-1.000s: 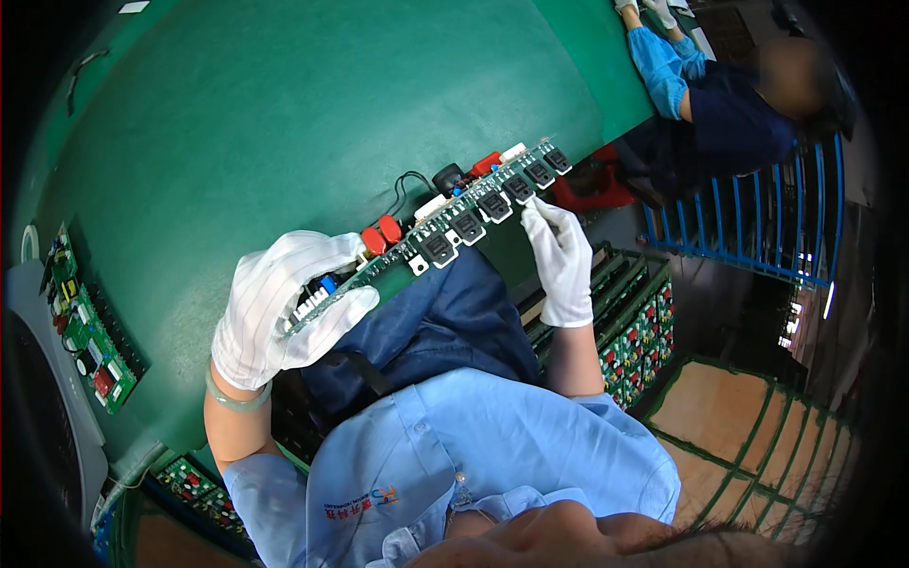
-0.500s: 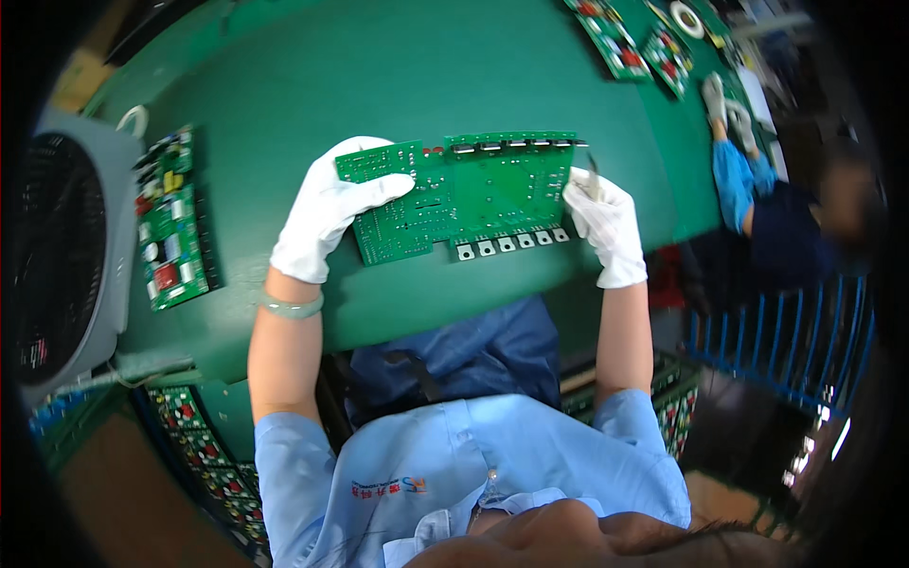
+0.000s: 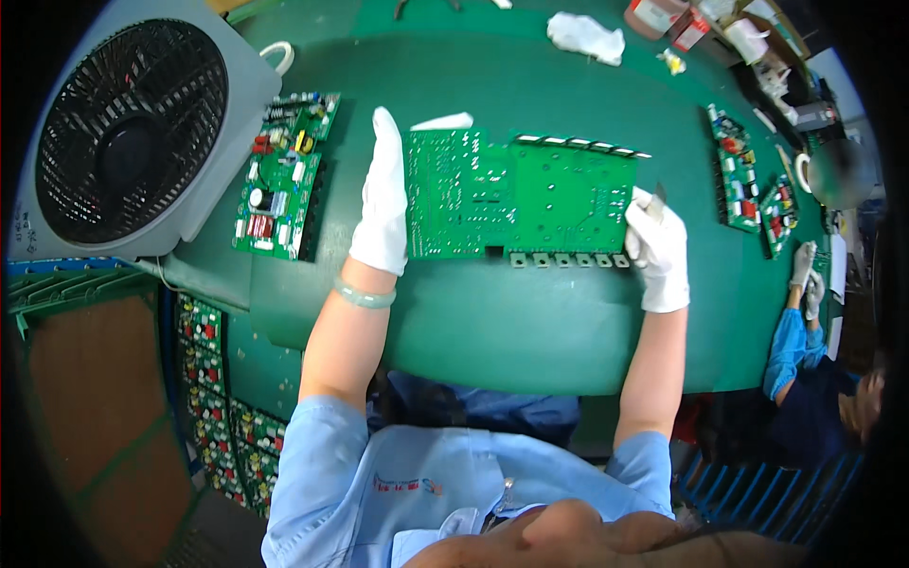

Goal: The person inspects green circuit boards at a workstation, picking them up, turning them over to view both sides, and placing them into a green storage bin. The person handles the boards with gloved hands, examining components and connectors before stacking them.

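Note:
A green circuit board [image 3: 576,199] is held up in front of me, solder side facing me. Metal-tabbed components line parts of its upper and lower edges. My left hand [image 3: 383,213], in a white glove, supports its left edge. One digit points straight up beside the board, and white glove fingers show behind its top; the rest of the grip is hidden. At the right edge, my gloved right hand [image 3: 660,251] is closed, touching the board. A slim metal tool [image 3: 660,193] pokes up from these fingers; its exact kind is unclear.
A grey fan [image 3: 204,142] stands at the left beside a populated board [image 3: 276,185]. More boards [image 3: 734,170] lie at the right, near a co-worker's gloved hands [image 3: 808,279]. A white cloth or glove [image 3: 585,38] lies at the back. Racked boards [image 3: 204,379] sit below left.
The view has shifted, so the fan shows more fully. The board has levelled out and faces me more squarely. My left thumb no longer lies across its front.

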Available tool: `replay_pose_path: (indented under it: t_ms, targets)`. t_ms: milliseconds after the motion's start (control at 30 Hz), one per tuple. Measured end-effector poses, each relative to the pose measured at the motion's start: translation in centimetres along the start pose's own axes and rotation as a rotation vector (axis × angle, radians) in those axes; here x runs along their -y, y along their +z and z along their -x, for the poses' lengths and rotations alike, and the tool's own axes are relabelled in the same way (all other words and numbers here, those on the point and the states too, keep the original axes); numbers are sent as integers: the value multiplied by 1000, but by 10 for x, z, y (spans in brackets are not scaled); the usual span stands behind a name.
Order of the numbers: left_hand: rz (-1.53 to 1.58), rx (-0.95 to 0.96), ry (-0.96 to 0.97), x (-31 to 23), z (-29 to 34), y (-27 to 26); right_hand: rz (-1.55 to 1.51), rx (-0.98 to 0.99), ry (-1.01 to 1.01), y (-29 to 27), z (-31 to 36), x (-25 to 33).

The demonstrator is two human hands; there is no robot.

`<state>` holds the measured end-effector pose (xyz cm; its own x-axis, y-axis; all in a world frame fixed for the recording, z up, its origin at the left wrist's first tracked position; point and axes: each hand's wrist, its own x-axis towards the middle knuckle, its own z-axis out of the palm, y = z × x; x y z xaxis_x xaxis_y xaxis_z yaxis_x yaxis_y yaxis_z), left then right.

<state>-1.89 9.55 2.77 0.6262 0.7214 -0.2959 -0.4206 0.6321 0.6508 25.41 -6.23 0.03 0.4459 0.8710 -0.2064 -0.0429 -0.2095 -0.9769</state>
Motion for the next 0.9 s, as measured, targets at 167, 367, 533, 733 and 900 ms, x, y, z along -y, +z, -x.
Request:
replay_pose_path:
  t_ms: [167,367,533,733,900]
  targets:
    - [-77,-10,55,5,-2,6,-41,-53,23,1,0,-3]
    - [28,21,23,7,-11,0,-111,-50,33,-2,-3,-3]
    - [32,16,-10,7,-11,1,-143,-43,24,-1,-4,-3]
    - [-3,27,27,7,-9,-2,-143,-48,37,1,-5,-5]
    - [-137,-31,48,8,-8,5,-11,-69,102,-1,-7,-13]
